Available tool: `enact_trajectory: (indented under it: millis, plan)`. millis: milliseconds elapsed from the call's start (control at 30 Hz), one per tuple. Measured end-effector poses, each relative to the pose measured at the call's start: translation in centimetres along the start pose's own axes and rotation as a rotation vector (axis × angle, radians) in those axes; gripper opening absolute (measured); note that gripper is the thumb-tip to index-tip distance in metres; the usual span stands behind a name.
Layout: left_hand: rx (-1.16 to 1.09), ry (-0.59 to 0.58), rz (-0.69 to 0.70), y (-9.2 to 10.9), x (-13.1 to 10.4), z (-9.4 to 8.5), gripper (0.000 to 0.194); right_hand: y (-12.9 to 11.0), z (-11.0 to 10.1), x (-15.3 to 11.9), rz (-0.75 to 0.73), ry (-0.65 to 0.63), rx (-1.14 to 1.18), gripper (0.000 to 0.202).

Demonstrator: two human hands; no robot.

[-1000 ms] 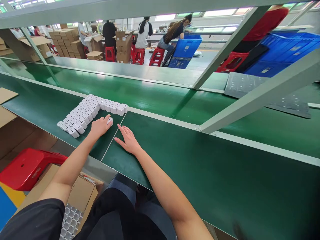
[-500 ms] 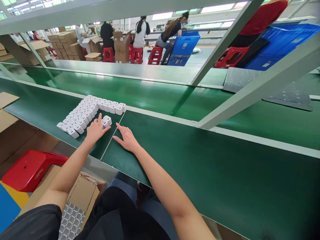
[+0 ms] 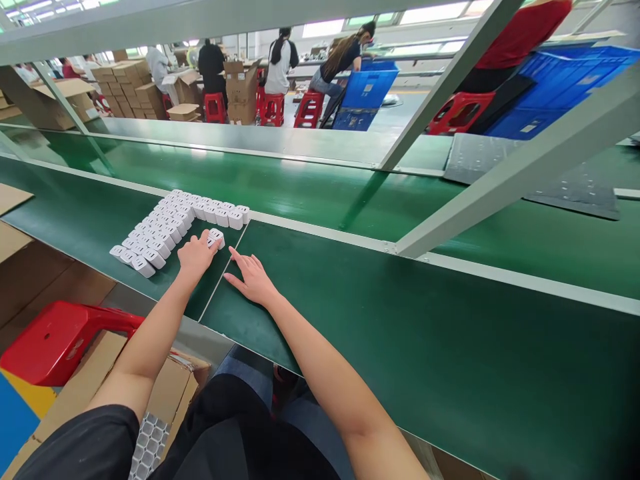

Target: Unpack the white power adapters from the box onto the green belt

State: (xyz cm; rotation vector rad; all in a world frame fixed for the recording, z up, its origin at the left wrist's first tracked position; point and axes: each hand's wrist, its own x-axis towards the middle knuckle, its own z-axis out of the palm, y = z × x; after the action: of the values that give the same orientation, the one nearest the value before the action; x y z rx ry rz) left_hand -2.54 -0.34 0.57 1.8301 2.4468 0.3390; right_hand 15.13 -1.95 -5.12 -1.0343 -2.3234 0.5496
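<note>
On the green worktop (image 3: 400, 333), left fingers (image 3: 205, 236) clamp white, dark-slotted blocks (image 3: 217, 235) — right fingers (image 3: 239, 258) apart.

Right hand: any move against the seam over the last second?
No, none visible. The right hand still has its index fingertip at the pale seam; both shift slightly left in the image together, so likely camera motion.

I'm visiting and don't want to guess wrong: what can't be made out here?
All in the head view:
Loose white pieces at the left hand: its fingers partly cover them, so the grip is unclear.
Fine details of the grouped white pieces: too small.
Gridded tray below: partly hidden by the black sleeve, cut off by the bottom edge.
Person in red: head cut off by the top edge.
</note>
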Motion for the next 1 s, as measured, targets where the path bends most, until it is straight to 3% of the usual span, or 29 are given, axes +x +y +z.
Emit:
enact_trajectory:
  millis: [233,333,433,533,600,700,867,1000]
  plan:
    - [-0.283,-0.033,0.016,-1.6,0.1,-0.8,0.056,0.4,0.2,0.0,-0.005,0.024,0.031,0.068]
    - [-0.496,-0.080,0.044,-2.5,-0.8,-1.0,0.067,0.1,-0.2,-0.1,-0.068,0.131,0.070,0.068]
    - [-1.026,-0.277,-0.013,-2.8,-3.1,-0.8,0.078,-1.3,-1.1,-0.3,-0.185,0.257,0.049,0.070]
    - [-1.675,-0.502,-0.108,-2.7,-6.1,-0.7,0.064,-3.3,-2.2,-0.8,-0.315,0.292,-0.008,0.072]
    - [-1.881,-0.558,-0.129,-2.8,-7.8,-0.8,0.055,-4.6,-2.8,-1.2,-0.385,0.285,-0.022,0.072]
    - [-2.010,-0.606,-0.142,-3.2,-9.6,-1.4,0.054,-6.6,-3.8,-1.7,-0.413,0.239,-0.039,0.073]
    - [-1.979,-0.738,-0.191,-3.6,-11.2,-2.6,0.076,-10.0,-5.6,-2.9,-0.474,0.124,-0.114,0.074]
    - [-1.901,-0.640,-0.273,-2.6,-12.4,-2.5,0.075,-12.1,-6.5,-4.5,-0.387,0.041,-0.226,0.070]
